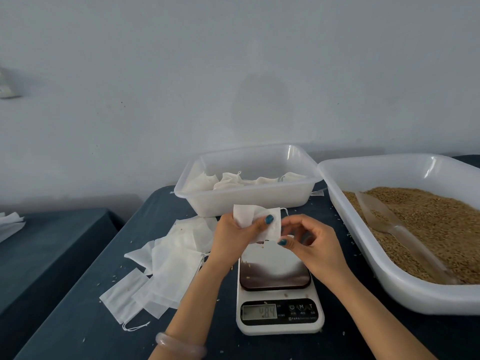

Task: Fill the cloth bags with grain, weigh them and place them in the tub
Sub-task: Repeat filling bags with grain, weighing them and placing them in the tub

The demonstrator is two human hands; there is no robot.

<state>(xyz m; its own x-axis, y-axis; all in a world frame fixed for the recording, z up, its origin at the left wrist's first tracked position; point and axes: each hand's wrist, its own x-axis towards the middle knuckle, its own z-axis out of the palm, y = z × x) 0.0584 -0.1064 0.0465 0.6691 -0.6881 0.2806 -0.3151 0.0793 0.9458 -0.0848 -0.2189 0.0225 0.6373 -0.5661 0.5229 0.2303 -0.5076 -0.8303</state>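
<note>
The cloth bag [253,219] is held up in the air between both hands, above the far end of the scale [279,315] and just in front of the tub [246,201]. It looks flat and limp, with its drawstring trailing off the upper right corner.

The left hand [233,237] grips the bag from the left, thumb pressed across the front of the cloth and the other fingers hidden behind it. The right hand [311,245] comes in from the right with its fingers curled. Its thumb and forefinger pinch the bag's right edge, the thumb at the lower corner. A pale bracelet [179,344] sits on the left wrist.

The scale stands on the dark bench [78,320] directly under the hands, with a few stray grains on its dark platform. Its display is lit, but the digits are too blurred to read with confidence; they may end in 84.

The tub holds several filled bags [228,180], bunched at their tops and lying side by side. A loose pile of empty bags [168,261] lies on the bench to the left of the scale, just beside the left forearm. To the right, well clear of the hands, a large white tray [389,281] holds the grain [441,229], with a clear scoop [405,235] lying across it.
</note>
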